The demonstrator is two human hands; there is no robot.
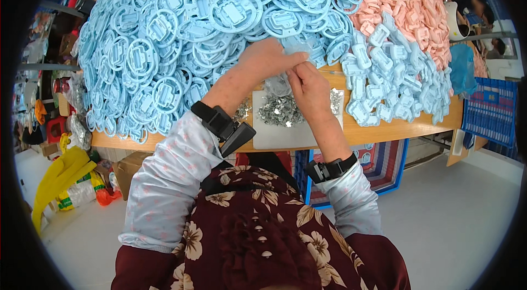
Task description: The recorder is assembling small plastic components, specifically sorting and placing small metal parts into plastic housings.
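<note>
Close together over the near middle of the table, my left hand (267, 61) and my right hand (309, 87) both have their fingers closed on a crumpled clear plastic bag (278, 86). Part of the bag shows beyond my fingertips and part hangs below my left hand. Directly under it, a heap of small silvery metal pieces (284, 112) lies on a white board (263, 137). My fingers hide the middle of the bag, so I cannot tell what is inside. Around my left hand spreads a large pile of round light-blue plastic parts (164, 43).
Smaller pale-blue plastic pieces (384, 78) lie right of my right hand, with pink plastic pieces (403, 1) behind them. A blue-rimmed crate (395, 172) sits below the wooden table (439, 120). Yellow plastic wrapping (60, 180) and a cardboard box (130, 172) are at the left.
</note>
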